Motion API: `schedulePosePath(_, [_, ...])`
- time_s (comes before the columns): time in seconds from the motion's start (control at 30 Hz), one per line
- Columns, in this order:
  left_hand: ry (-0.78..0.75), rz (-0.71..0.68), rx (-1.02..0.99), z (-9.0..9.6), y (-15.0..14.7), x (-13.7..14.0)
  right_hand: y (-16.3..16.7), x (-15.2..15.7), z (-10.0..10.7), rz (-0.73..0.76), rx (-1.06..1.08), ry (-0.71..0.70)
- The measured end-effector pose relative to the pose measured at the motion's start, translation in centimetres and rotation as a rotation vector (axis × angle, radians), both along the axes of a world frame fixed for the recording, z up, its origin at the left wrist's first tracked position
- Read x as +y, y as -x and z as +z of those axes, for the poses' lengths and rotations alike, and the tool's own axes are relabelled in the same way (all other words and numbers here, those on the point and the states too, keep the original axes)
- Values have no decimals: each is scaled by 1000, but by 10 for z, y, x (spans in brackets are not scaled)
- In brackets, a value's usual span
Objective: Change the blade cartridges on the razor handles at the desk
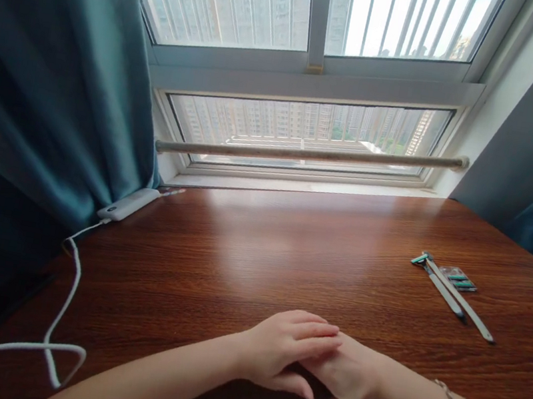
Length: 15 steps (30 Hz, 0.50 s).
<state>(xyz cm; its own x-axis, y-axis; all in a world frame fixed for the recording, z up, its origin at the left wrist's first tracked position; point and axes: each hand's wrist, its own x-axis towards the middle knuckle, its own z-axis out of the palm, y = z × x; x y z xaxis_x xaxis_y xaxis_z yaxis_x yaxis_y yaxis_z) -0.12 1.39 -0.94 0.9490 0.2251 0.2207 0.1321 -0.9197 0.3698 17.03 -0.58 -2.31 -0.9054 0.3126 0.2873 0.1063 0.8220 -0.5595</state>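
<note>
The left hand (284,347), fingers extended, overlaps the right hand (355,370), whose finger spread can't be told. Slim handles (463,302) lie apart, forward-right.

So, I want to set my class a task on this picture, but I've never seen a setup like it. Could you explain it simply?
There is no machine here: these are a person's bare hands, seen by a camera worn on the head, looking forward and down. That is the only view. The left hand rests over the right hand; neither visibly holds any object, though the right fingers are mostly hidden. On the brown table, towards the right, lie a razor, a longer pale stick and a small clear packet. At the left, by the blue curtain, lies a white device with a cable.
</note>
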Motion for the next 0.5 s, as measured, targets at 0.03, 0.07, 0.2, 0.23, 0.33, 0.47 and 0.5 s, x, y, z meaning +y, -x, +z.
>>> schedulePosePath(0.03, [-21, -16, 3, -1, 1, 0, -1, -1, 1, -17, -12, -11])
schedulePosePath(0.07, [-45, -26, 11, -1, 2, -1, -1, -3, 2, -39, -30, -32])
schedulePosePath(0.2, [-118, -34, 52, 2, 8, -5, -2, -8, 8, -56, -102, -148])
schedulePosePath(0.23, [-120, -46, 60, 4, 9, -6, -1, -8, 10, -75, -106, -179])
schedulePosePath(0.33, [-58, -132, 36, 10, 10, -5, 5, -14, 15, -155, -145, -236])
schedulePosePath(0.47, [153, -95, -225, 12, 7, -2, 21, -45, 17, -136, -145, -254])
schedulePosePath(0.5, [182, -64, -267, 10, 7, -2, 25, -57, 17, -117, -124, -252])
